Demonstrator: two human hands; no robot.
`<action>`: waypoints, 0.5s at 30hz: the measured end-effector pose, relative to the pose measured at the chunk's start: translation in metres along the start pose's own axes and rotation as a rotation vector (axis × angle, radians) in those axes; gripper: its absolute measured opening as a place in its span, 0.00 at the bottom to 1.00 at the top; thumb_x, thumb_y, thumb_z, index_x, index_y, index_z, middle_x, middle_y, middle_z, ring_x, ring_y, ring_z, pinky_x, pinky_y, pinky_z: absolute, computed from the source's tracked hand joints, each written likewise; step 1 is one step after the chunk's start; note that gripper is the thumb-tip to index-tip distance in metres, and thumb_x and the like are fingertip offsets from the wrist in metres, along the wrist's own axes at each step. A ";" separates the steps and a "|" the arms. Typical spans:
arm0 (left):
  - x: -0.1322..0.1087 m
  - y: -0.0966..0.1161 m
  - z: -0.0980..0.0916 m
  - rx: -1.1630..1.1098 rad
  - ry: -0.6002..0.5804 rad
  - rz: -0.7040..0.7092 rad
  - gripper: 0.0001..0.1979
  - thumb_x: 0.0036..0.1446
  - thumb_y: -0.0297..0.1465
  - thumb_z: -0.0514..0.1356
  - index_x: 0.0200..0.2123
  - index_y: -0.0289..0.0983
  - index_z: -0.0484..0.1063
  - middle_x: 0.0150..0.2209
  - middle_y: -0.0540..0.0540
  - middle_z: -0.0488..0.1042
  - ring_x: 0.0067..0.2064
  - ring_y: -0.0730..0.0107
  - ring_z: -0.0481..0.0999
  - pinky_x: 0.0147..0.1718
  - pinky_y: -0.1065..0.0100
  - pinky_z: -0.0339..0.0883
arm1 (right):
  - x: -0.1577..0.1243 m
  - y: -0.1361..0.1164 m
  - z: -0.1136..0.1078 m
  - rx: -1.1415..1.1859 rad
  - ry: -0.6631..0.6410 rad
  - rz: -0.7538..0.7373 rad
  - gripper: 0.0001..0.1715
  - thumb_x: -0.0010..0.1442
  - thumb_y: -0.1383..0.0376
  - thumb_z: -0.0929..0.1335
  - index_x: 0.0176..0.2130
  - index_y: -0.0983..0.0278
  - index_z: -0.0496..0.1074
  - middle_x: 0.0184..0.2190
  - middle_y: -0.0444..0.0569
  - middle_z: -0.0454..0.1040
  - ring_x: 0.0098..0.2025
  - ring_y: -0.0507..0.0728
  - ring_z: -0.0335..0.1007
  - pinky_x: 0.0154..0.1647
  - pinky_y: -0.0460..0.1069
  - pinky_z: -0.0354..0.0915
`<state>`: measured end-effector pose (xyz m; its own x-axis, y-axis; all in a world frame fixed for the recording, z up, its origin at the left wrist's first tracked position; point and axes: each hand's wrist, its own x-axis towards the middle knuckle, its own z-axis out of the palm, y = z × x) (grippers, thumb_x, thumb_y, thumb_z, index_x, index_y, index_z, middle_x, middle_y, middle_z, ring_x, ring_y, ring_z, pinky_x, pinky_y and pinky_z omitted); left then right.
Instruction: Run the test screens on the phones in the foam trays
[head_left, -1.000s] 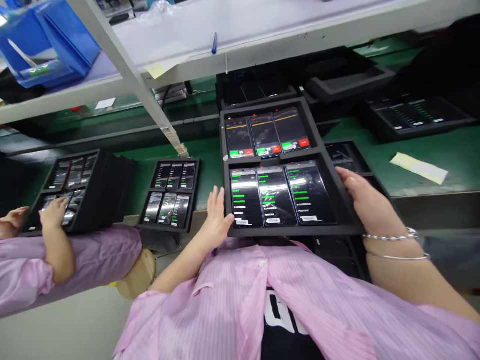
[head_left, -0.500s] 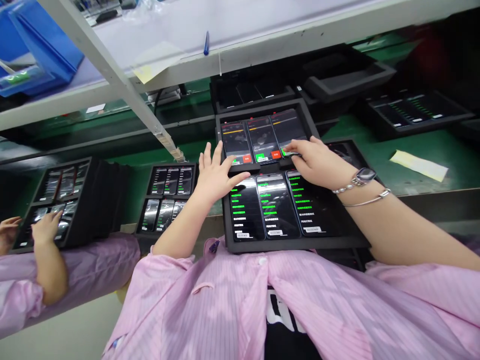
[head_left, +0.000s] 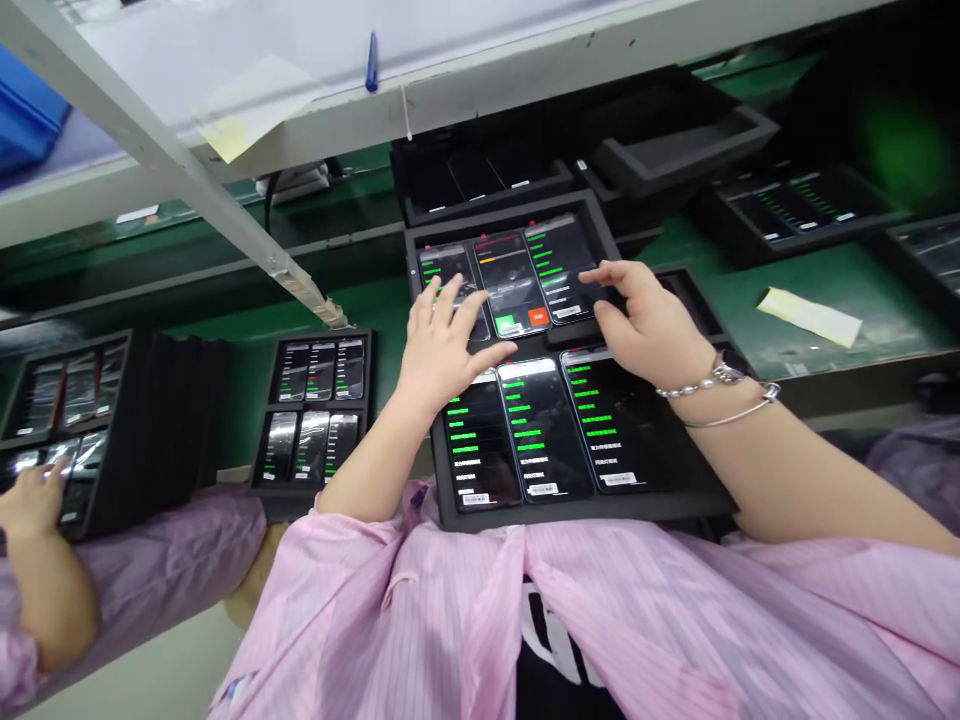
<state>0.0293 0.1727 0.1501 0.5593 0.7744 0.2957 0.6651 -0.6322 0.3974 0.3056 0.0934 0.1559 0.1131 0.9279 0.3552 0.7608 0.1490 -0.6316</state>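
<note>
A black tray (head_left: 645,505) in front of me holds two rows of phones with lit screens. My left hand (head_left: 450,345) is spread over the upper left phone (head_left: 442,262), fingers apart and holding nothing. My right hand (head_left: 649,325) has its fingers apart and nothing in it, at the right side of the upper right phone (head_left: 559,265), whose screen lists green lines. Between them, the upper middle phone (head_left: 506,280) shows a green and a red button. Green and white text lines fill the lower middle phone (head_left: 544,430) and its neighbours.
A co-worker's hand (head_left: 34,500) touches a tray at far left. Another phone tray (head_left: 300,405) stands left of mine. A white post (head_left: 187,180) slants down from the shelf edge (head_left: 525,90). Yellowish paper (head_left: 810,315) and more trays lie right and behind.
The view has shifted slightly. The upper left and upper right phones now show green text lists instead of button screens. My left hand covers more of the upper left phone; my right fingertips have moved up.
</note>
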 end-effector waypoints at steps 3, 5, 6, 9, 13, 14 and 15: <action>-0.010 -0.008 0.001 -0.093 0.109 -0.140 0.40 0.64 0.62 0.58 0.68 0.42 0.67 0.74 0.36 0.60 0.77 0.41 0.51 0.75 0.41 0.46 | 0.001 0.002 0.002 -0.008 -0.036 0.005 0.23 0.65 0.64 0.65 0.59 0.60 0.71 0.59 0.57 0.76 0.62 0.68 0.74 0.67 0.68 0.69; -0.015 -0.012 0.001 -0.170 0.124 -0.218 0.39 0.65 0.60 0.58 0.69 0.42 0.64 0.74 0.34 0.59 0.77 0.43 0.53 0.74 0.43 0.49 | 0.001 0.002 0.004 -0.025 -0.048 -0.005 0.23 0.65 0.63 0.65 0.59 0.60 0.71 0.59 0.57 0.76 0.63 0.69 0.73 0.68 0.69 0.68; -0.017 -0.013 0.002 -0.207 0.122 -0.245 0.38 0.66 0.59 0.58 0.69 0.42 0.63 0.74 0.34 0.58 0.77 0.44 0.54 0.74 0.44 0.51 | 0.000 0.003 0.005 -0.032 -0.053 -0.009 0.24 0.66 0.62 0.65 0.60 0.60 0.70 0.60 0.58 0.76 0.64 0.69 0.72 0.68 0.69 0.68; -0.019 -0.013 0.002 -0.276 0.105 -0.293 0.36 0.66 0.56 0.61 0.69 0.44 0.62 0.76 0.35 0.54 0.78 0.45 0.54 0.72 0.45 0.55 | 0.000 0.007 0.009 -0.046 -0.069 0.002 0.27 0.67 0.61 0.65 0.64 0.61 0.66 0.62 0.58 0.74 0.66 0.67 0.71 0.69 0.67 0.68; -0.019 -0.011 -0.001 -0.291 0.056 -0.362 0.32 0.66 0.48 0.64 0.68 0.44 0.63 0.78 0.37 0.49 0.77 0.45 0.56 0.68 0.47 0.64 | 0.003 0.012 0.010 -0.120 -0.130 0.009 0.25 0.67 0.60 0.64 0.61 0.64 0.68 0.59 0.63 0.76 0.64 0.73 0.72 0.68 0.72 0.67; -0.018 -0.011 -0.002 -0.288 0.046 -0.380 0.31 0.66 0.45 0.65 0.68 0.44 0.63 0.79 0.37 0.49 0.77 0.45 0.57 0.67 0.48 0.65 | 0.003 0.010 0.009 -0.135 -0.144 0.006 0.25 0.67 0.60 0.64 0.60 0.65 0.69 0.58 0.64 0.76 0.63 0.74 0.72 0.67 0.74 0.67; -0.018 -0.010 -0.003 -0.284 0.037 -0.394 0.30 0.66 0.43 0.65 0.67 0.43 0.64 0.79 0.37 0.48 0.77 0.45 0.57 0.67 0.48 0.66 | 0.004 0.007 0.009 -0.141 -0.157 -0.005 0.25 0.67 0.60 0.64 0.60 0.65 0.70 0.57 0.64 0.76 0.63 0.75 0.72 0.66 0.75 0.66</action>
<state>0.0108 0.1654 0.1431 0.2707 0.9571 0.1035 0.6590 -0.2626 0.7049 0.3060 0.1014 0.1469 0.0169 0.9707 0.2395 0.8442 0.1145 -0.5236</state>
